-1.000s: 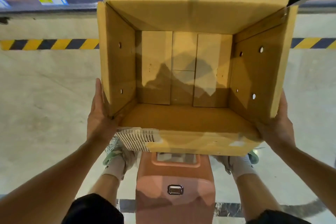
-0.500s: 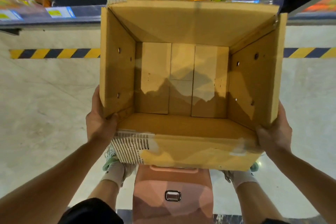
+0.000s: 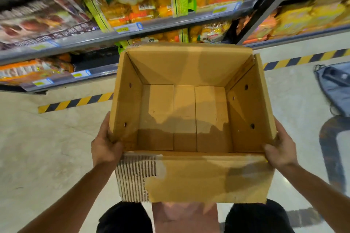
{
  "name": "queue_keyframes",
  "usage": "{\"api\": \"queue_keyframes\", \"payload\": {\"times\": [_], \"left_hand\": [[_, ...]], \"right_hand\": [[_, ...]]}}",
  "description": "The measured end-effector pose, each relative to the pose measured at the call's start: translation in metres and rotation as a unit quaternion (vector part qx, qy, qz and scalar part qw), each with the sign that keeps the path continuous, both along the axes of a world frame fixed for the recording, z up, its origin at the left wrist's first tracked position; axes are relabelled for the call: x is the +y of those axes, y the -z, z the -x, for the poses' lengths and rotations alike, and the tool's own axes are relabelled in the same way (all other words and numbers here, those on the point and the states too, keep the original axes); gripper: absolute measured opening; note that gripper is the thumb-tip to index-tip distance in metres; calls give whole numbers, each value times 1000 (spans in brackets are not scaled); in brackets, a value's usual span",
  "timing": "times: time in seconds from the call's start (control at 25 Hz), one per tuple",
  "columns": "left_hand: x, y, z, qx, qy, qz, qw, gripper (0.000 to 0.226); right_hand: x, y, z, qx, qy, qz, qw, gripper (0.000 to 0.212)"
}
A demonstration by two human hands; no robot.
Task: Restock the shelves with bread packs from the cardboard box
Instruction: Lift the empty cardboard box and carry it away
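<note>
An open cardboard box [image 3: 189, 178] fills the middle of the view, and I see only its bare bottom flaps inside. My left hand [image 3: 104, 145] grips its left near corner, thumb over the edge. My right hand [image 3: 280, 149] grips the right near corner the same way. The box is held up off the floor, in front of the shelves [image 3: 106, 34]. Bread packs [image 3: 132, 0] in yellow and green wrappers stand on the shelves behind and above the box.
A pink stool [image 3: 183, 217] stands under the box between my knees. Yellow-black hazard tape [image 3: 75, 102] runs along the floor at the shelf base. A blue-grey bag [image 3: 335, 85] and a dark round object [image 3: 333, 153] lie at the right.
The box has come up and nearer to me in both hands, and my view has tilted up, so more shelves and the bag at the right are now visible.
</note>
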State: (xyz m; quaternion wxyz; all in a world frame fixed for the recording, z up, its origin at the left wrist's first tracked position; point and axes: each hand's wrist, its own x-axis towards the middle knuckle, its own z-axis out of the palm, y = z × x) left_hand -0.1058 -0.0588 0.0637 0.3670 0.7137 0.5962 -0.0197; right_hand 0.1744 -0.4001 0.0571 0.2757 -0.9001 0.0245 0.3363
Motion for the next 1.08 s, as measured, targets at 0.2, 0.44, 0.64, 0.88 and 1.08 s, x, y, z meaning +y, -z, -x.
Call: {"api": "queue_keyframes", "payload": {"times": [0.2, 0.44, 0.64, 0.88, 1.08], "left_hand": [[11, -79, -15, -16, 30, 36, 999, 86], [-31, -181, -25, -60, 104, 22, 993, 85], [-101, -239, -93, -82, 180, 34, 980, 79], [-225, -294, -213, -125, 341, 37, 931, 81], [-386, -339, -309, -172, 419, 29, 891, 72]], "right_hand": [[-31, -91, 48, -11, 93, 26, 995, 79], [-100, -190, 105, -2, 179, 9, 984, 73], [-187, -266, 110, -32, 262, 10, 964, 78], [-329, -323, 117, -79, 398, -29, 914, 82], [-473, -352, 106, -108, 482, -67, 867, 80]]}}
